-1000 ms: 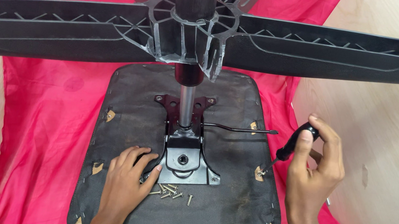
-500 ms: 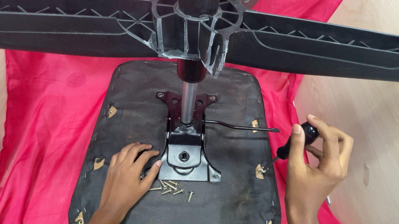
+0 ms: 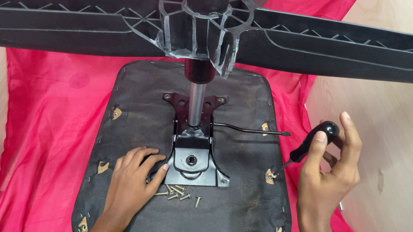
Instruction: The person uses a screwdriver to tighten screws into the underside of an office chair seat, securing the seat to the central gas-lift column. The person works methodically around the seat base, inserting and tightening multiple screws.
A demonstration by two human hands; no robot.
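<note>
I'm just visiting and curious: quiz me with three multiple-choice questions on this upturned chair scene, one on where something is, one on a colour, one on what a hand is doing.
1. Where do the loose screws lie?
A. on the seat underside, by the metal plate
B. on the wooden floor
C. on the chair base

2. What colour is the cloth under the seat?
A. blue
B. pink-red
C. white

3. What is the right hand doing?
A. resting flat and empty
B. gripping a black-handled screwdriver
C. holding a screw

Answers: 1 A, they sit just below the metal plate; 2 B, bright pink-red fabric; 3 B, fingers wrap the screwdriver, tip at the seat.
</note>
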